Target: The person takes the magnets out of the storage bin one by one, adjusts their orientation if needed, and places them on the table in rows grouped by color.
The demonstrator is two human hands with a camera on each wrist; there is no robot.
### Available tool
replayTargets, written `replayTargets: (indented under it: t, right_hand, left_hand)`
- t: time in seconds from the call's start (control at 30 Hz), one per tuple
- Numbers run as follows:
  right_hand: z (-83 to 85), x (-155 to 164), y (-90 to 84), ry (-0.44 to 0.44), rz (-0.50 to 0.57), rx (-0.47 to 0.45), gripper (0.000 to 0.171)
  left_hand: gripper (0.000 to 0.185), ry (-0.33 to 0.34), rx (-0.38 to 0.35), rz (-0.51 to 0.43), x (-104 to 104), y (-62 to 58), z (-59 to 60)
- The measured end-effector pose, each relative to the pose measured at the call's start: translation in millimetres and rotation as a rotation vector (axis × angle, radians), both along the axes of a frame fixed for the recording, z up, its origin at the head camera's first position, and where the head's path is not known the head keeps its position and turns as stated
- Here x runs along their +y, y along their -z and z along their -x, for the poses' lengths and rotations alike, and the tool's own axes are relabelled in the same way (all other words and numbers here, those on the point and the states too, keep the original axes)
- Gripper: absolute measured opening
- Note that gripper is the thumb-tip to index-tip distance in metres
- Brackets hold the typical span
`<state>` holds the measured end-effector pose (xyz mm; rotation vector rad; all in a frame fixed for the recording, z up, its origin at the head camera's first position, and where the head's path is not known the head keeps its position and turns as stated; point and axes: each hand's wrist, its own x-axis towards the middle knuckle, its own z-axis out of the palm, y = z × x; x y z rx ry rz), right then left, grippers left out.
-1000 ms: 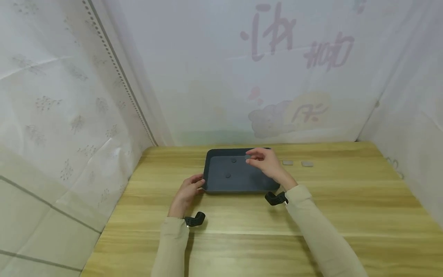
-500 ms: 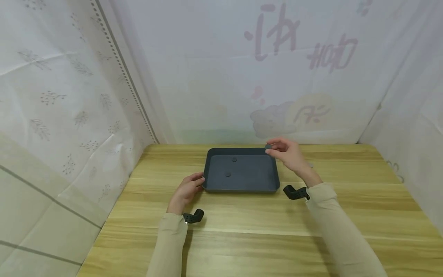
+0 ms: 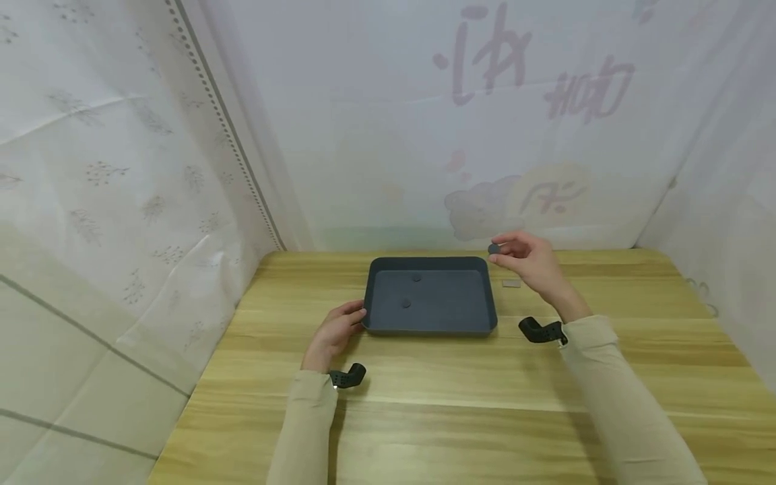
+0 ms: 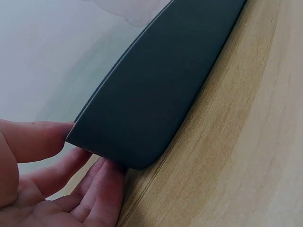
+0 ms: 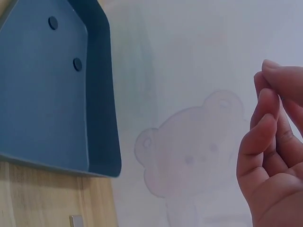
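Observation:
My left hand (image 3: 335,333) grips the near left corner of a dark blue-grey rectangular tray (image 3: 439,316). In the left wrist view its thumb (image 4: 40,139) lies on the tray's rim, and the other fingers touch lower down by the table. Two small dark discs (image 3: 416,277) lie apart on the tray's floor, towards its left half. Beyond the tray's far right corner, my right hand (image 3: 536,266) pinches a similar small round grey disc (image 3: 494,248) between thumb and fingers, raised above the table. The fingers hide that disc in the right wrist view.
A small flat grey rectangular piece (image 3: 511,283) lies on the wood-grain table (image 3: 436,417), right of the tray and below my right hand. Printed white sheets (image 3: 364,135) hang behind the table and along both sides.
My right hand has moved right with the disc, from over the tray to beyond its far right corner. It now covers one of two grey pieces seen earlier. My left hand stays at the tray.

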<state>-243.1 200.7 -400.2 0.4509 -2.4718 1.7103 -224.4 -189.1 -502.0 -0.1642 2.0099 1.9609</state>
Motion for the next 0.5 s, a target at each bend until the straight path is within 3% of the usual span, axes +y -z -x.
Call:
replayTargets:
  t: [0.5]
  right_hand:
    - [-6.4, 16, 0.0, 0.088, -0.045, -0.029, 0.033]
  left_hand:
    - [0.047, 0.006, -0.016, 0.007, 0, 0.7, 2.3]
